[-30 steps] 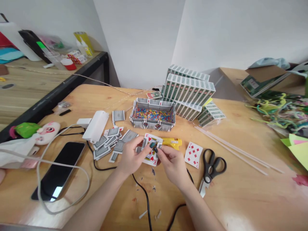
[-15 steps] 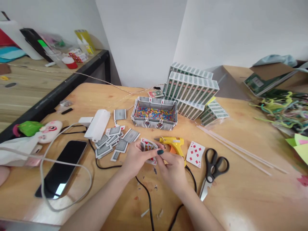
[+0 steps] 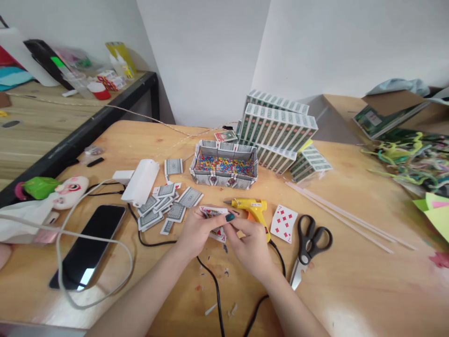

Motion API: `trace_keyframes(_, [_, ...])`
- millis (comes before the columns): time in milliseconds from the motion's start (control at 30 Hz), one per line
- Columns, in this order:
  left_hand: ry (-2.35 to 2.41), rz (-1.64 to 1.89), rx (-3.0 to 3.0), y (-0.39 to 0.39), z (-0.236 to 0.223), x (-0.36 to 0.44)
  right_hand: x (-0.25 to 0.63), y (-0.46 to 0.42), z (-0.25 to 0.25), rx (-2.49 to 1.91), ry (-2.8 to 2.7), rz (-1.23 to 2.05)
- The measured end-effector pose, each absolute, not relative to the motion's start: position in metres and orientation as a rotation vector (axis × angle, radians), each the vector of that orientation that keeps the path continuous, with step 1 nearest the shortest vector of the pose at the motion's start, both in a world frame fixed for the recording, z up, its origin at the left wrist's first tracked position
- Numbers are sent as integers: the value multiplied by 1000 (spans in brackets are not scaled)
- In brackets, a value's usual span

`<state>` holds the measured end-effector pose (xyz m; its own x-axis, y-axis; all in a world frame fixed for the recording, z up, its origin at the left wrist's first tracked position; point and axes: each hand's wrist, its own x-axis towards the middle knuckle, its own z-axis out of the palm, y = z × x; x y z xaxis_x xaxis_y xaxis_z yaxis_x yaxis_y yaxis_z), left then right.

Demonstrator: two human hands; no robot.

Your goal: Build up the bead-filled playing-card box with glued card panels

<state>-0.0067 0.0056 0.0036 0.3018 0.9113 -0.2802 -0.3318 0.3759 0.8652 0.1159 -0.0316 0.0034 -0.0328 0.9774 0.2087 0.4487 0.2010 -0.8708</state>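
Note:
Between my two hands is a king of hearts playing card [image 3: 218, 235], partly covered by fingers. My left hand [image 3: 197, 232] pinches it from the left, the dark-nailed thumb lying across its face. My right hand [image 3: 250, 241] grips its right side with closed fingers. Just behind my right hand lies a yellow glue gun [image 3: 255, 210], its nozzle pointing left. A seven of diamonds [image 3: 284, 223] lies face up to the right, beside black-handled scissors [image 3: 307, 248]. Beyond my hands sits a box made of playing cards [image 3: 224, 180], its inside floor covered in colourful bits.
Loose cards [image 3: 177, 211] lie face down at left, near a white power adapter [image 3: 141, 182], a phone [image 3: 90, 245] and a looping white cable [image 3: 131, 262]. Stacked card packs [image 3: 280, 126] stand behind. Clear glue sticks [image 3: 345, 217] lie at right. The glue gun's black cord [image 3: 218, 290] runs toward me.
The king card has turned and tilted in my fingers, its top edge now flatter and lower. Both hands keep hold of it. The whole view has shifted slightly.

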Motion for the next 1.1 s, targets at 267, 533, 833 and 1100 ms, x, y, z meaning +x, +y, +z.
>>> trace_keyframes(267, [873, 897, 425, 14, 0, -9, 110, -30, -3, -1337, -1684, 902])
trace_keyframes(533, [940, 916, 369, 11, 4, -7, 112, -32, -3, -1287, -1796, 812])
trace_keyframes(833, [1031, 1116, 816, 15, -4, -14, 121, -26, 7, -1006, -1070, 1475])
trace_keyframes(1100, [1210, 1106, 1123, 12, 1, -16, 129, -21, 1, -1241, -1057, 1328])
